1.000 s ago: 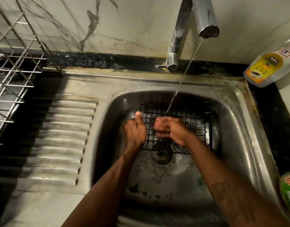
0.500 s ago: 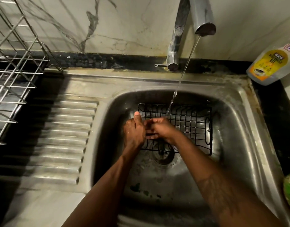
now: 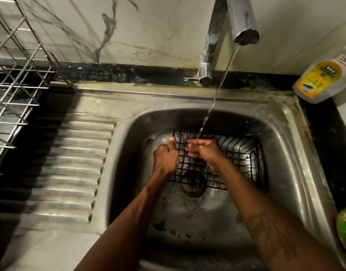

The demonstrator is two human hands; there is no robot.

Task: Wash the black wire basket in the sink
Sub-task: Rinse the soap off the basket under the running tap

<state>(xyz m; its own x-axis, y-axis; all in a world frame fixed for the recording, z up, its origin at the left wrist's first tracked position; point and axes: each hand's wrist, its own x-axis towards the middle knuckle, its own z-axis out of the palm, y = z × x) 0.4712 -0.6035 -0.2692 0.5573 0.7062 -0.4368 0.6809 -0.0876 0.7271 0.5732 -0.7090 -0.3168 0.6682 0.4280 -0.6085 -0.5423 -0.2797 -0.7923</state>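
**Rinse stage: bare-hand rubbing of the basket under the stream**

We start at the right hand's fingers (image 3: 191, 148). They lie close together, bent, and pressed on the wires inside the basket (image 3: 238, 153). We cannot tell whether they hook round a wire. The left hand (image 3: 165, 160) clamps the basket's left rim, thumb on top and fingers curled under.

Change: half a second ago the right hand (image 3: 205, 151) touched the left. A second ago it sat farther right. Now it stands just apart from the left, and the stream (image 3: 221, 85) lands directly on its fingers. The left hand and the basket have kept their places. We read this as a back-and-forth rub along the wires, so washing is under way and not yet finished. The right half of the basket probably still needs a pass.

The basket rests in the sink (image 3: 285, 133), toward the far wall, with its near edge over the drain (image 3: 193, 184).

Materials and shapes:
- Basket: thin black coated wire in an open rectangular grid, with a looped handle at the right end. Wet wire is likely slippery.
- Sink: dull steel with rounded corners, stained, with dark flecks on the floor.
- Tap (image 3: 244, 20): polished chrome tube.
- Drainboard (image 3: 70, 163): ribbed steel.
- Rack (image 3: 15, 85): bare silver wire.
- Bottle (image 3: 322, 79): clear plastic with a yellow label.
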